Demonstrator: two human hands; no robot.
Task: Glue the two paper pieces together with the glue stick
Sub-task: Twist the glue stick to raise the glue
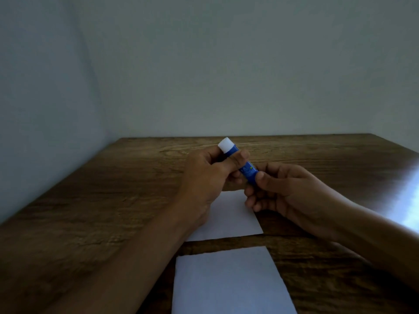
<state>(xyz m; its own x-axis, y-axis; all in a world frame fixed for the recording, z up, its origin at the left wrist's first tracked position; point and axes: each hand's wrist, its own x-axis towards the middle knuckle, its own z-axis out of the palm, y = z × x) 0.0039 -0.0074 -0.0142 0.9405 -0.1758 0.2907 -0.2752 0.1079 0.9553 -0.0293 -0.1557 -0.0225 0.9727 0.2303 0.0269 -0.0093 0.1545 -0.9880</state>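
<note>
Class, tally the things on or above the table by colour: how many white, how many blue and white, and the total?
White: 2, the far paper piece and the near paper piece
Blue and white: 1, the glue stick, held by the left hand and right hand
Total: 3

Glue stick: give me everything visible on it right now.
The glue stick is a blue cylinder, plastic by the look, with a white end pointing up and away; whether that is a cap or bare glue cannot be told. A small label on the barrel is too blurred to read. It is held tilted in the air above the far paper piece, touching neither paper nor table. The left hand grips its upper part, and the right hand pinches its lower end.
</note>
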